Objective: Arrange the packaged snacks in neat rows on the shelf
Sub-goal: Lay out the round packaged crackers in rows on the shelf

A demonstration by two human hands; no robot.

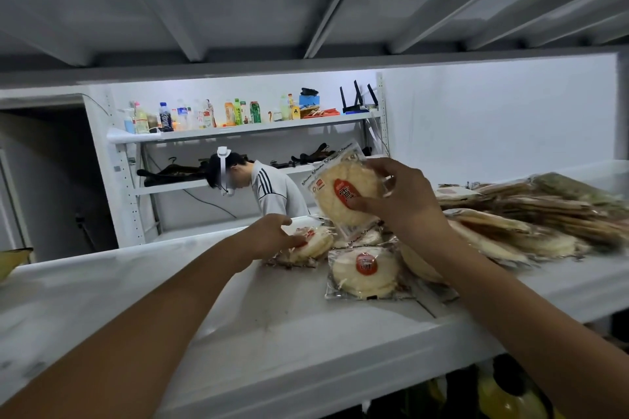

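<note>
My right hand (403, 196) grips a clear packet of round pale crackers with a red label (343, 190), held tilted above the white shelf (238, 309). My left hand (272, 235) rests on another cracker packet (315, 243) lying on the shelf, fingers laid over its left edge. A third packet (366, 272) lies flat in front, label up. To the right, a loose heap of several more packets (531, 221) spreads along the shelf.
Another shelf board hangs close overhead. Behind the shelf a person in a grey striped jacket (272, 190) bends forward. A far rack (238, 126) carries bottles, a router and hangers. Yellow items show at the left edge and below the shelf.
</note>
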